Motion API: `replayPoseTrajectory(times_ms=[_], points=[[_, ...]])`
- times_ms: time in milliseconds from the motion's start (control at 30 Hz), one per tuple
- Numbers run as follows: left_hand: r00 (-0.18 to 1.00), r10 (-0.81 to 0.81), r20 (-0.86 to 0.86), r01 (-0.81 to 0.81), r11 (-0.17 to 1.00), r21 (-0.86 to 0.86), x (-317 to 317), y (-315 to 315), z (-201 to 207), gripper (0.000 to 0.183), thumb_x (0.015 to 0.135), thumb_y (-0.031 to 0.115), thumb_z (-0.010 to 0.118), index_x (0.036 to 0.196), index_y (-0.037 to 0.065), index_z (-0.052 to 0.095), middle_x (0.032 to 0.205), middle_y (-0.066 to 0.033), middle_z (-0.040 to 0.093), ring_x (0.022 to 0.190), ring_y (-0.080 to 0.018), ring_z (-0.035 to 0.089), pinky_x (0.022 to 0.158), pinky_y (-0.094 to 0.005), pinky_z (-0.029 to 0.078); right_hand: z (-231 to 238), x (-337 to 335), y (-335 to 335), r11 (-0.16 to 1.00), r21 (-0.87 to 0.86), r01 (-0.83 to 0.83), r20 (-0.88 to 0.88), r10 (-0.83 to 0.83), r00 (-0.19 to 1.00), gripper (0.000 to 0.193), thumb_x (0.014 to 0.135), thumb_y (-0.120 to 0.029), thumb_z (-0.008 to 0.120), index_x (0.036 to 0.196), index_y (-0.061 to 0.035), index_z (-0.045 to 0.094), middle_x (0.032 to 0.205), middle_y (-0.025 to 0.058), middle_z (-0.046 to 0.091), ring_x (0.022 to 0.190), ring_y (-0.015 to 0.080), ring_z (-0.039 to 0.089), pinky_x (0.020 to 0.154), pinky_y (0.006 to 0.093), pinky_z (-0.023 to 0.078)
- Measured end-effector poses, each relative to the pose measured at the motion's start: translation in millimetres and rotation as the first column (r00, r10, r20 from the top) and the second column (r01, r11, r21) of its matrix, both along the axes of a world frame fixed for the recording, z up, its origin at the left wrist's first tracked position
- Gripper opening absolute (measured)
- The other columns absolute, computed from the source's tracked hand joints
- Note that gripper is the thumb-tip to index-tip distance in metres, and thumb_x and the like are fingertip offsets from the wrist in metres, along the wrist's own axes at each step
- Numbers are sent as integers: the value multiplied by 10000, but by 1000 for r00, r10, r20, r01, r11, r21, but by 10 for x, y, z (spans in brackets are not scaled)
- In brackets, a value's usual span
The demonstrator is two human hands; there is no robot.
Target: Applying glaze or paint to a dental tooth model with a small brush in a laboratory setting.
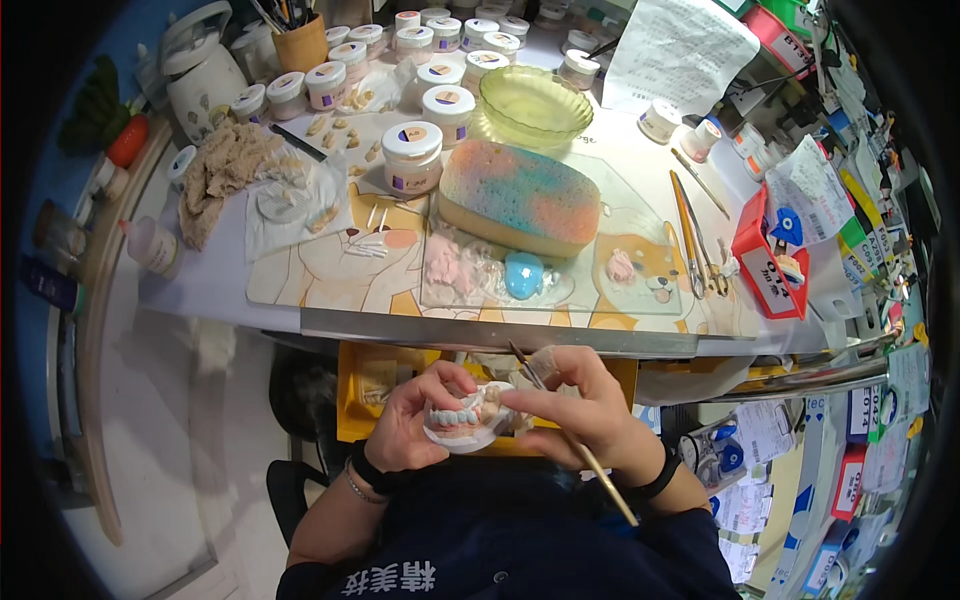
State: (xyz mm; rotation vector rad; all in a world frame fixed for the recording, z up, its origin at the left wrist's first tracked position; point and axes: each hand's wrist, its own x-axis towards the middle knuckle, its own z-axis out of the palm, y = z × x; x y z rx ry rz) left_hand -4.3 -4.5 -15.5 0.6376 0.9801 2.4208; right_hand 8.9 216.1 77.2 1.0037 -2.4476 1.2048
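Note:
Over an open yellow drawer (347,415), in front of the desk edge, my left hand (405,425) is closed around a white plaster dental model (465,438). Pale grey-white teeth run along the model, with tan tooth-shaped pieces (490,404) on the side nearest my right hand. My right hand (595,405) grips a thin brush (606,482) with a wooden handle; its dark tip points up toward the desk. The right index finger reaches to the tan pieces and touches the model there. A pale wrapping sits around one finger of that hand.
On the desk, a multicoloured sponge (520,195) rests on a glass plate (650,225) with pink and blue material (523,275). Behind are a green glass bowl (537,105) and several lidded jars (412,160). Brushes (686,220) and a red tray (765,265) lie right; crumpled cloth (225,175) left.

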Motion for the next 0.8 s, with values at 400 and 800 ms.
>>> replayPoseTrajectory(times_ms=[400, 800], points=[[993, -58, -102, 47, 993, -106, 20, -74, 114, 364, 622, 20, 735, 956, 87, 606, 1212, -122, 425, 1182, -231, 454, 1025, -351, 345, -52, -14, -48, 987, 138, -79, -46, 86, 995, 452, 635, -193, 821, 1058, -131, 673, 917, 103, 525, 678, 185, 570, 546, 288, 470], [995, -96, 2, 96, 991, -89, 20, -27, 192, 443, 674, 0, 795, 1065, 43, 592, 1253, -110, 386, 1210, -212, 425, 1040, -347, 366, -37, 6, 17, 982, 179, -64, -101, 83, 991, 411, 648, -150, 777, 1030, -83, 641, 965, 117, 521, 704, 236, 576, 586, 328, 478]])
